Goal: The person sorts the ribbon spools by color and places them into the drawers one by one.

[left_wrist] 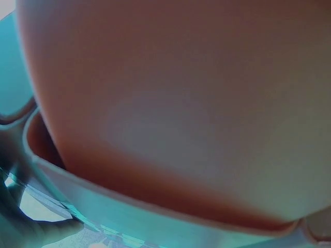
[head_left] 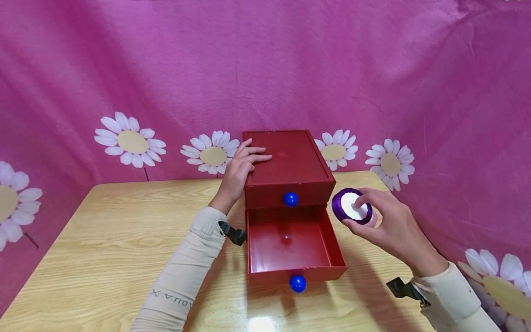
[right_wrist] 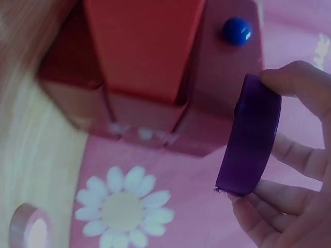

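Observation:
A red two-drawer box stands on the table with its lower drawer pulled out and its upper drawer pushed in. My left hand rests on the box's top at the left edge, fingers spread and straight. Between thumb and fingers, my right hand holds a roll of purple ribbon to the right of the box, above the table. The roll's white core faces the head camera, and its purple rim shows in the right wrist view. The left wrist view is mostly filled by a close, blurred red surface.
Blue round knobs mark the upper drawer and the lower one. A pink roll lies on the table, mostly hidden behind the ribbon roll in the head view. Behind the wooden table hangs a pink cloth with white daisies.

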`<action>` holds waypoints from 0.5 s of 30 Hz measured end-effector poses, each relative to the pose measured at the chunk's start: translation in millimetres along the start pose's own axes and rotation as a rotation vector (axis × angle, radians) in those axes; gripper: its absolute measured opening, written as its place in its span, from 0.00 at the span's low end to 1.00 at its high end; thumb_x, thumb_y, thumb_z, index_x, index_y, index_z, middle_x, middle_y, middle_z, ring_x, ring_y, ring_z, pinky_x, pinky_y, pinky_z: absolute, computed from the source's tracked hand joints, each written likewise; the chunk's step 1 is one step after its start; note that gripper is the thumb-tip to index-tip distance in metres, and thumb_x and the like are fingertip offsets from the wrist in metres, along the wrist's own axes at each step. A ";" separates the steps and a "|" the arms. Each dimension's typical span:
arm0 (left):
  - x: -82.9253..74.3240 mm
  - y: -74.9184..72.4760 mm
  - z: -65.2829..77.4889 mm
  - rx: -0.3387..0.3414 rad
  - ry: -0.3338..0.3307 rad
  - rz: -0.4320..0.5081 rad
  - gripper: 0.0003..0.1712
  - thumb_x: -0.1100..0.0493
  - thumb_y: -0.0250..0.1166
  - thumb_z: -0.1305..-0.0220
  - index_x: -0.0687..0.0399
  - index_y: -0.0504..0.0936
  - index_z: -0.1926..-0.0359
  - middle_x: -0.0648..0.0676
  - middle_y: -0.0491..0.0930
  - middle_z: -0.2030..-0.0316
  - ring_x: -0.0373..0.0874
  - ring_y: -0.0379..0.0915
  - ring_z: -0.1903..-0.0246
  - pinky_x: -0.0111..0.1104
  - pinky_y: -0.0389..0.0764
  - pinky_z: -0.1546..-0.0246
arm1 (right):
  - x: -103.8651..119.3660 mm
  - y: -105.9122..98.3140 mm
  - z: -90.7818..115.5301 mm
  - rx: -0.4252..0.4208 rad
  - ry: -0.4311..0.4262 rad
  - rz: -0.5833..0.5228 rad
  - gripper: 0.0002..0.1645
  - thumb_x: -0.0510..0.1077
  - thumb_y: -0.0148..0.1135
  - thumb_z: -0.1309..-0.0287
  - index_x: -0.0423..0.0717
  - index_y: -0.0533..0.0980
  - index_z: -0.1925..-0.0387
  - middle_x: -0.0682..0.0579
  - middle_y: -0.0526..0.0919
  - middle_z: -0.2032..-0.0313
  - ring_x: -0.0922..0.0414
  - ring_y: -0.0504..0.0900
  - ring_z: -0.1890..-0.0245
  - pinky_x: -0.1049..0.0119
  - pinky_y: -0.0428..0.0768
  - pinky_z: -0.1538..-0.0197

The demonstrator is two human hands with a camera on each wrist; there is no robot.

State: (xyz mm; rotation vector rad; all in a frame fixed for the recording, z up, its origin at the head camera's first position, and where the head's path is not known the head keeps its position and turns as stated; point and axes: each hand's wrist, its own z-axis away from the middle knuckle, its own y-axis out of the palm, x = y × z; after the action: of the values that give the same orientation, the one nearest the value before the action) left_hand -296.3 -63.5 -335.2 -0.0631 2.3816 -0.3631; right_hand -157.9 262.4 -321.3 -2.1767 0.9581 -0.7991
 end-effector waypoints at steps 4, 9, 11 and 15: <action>-14.1 -1.9 0.0 0.008 -0.002 0.026 0.27 0.75 0.41 0.46 0.70 0.84 0.54 0.67 0.77 0.46 0.61 0.50 0.30 0.47 0.46 0.29 | 17.3 -0.5 -3.6 0.001 -0.081 -0.045 0.22 0.45 0.81 0.68 0.55 0.77 0.68 0.50 0.81 0.49 0.54 0.77 0.49 0.86 0.66 0.48; -29.3 -3.5 -0.1 0.017 0.001 0.022 0.26 0.77 0.41 0.47 0.74 0.83 0.54 0.72 0.75 0.47 0.66 0.49 0.31 0.51 0.46 0.30 | 36.2 6.5 -5.7 0.046 -0.146 -0.079 0.21 0.49 0.79 0.65 0.54 0.76 0.69 0.50 0.80 0.48 0.55 0.76 0.49 0.76 0.72 0.46; -23.8 -2.5 -0.3 0.016 -0.001 0.017 0.27 0.76 0.40 0.46 0.72 0.83 0.54 0.70 0.75 0.46 0.64 0.49 0.31 0.50 0.46 0.30 | 42.5 11.6 -6.0 0.077 -0.156 -0.091 0.21 0.52 0.78 0.64 0.55 0.75 0.69 0.50 0.80 0.47 0.55 0.76 0.48 0.65 0.75 0.46; -5.8 -0.1 -0.3 0.007 0.001 0.006 0.28 0.74 0.41 0.46 0.67 0.85 0.53 0.66 0.76 0.45 0.59 0.49 0.30 0.46 0.46 0.29 | 51.2 25.2 -6.5 0.162 -0.173 -0.139 0.20 0.55 0.77 0.60 0.57 0.74 0.68 0.50 0.78 0.45 0.54 0.75 0.46 0.52 0.76 0.48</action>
State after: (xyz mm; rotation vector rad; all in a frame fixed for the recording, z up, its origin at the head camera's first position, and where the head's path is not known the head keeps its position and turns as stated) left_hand -292.1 -62.7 -331.1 -0.0526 2.3804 -0.3687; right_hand -144.6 206.5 -321.8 -2.1477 0.6393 -0.7120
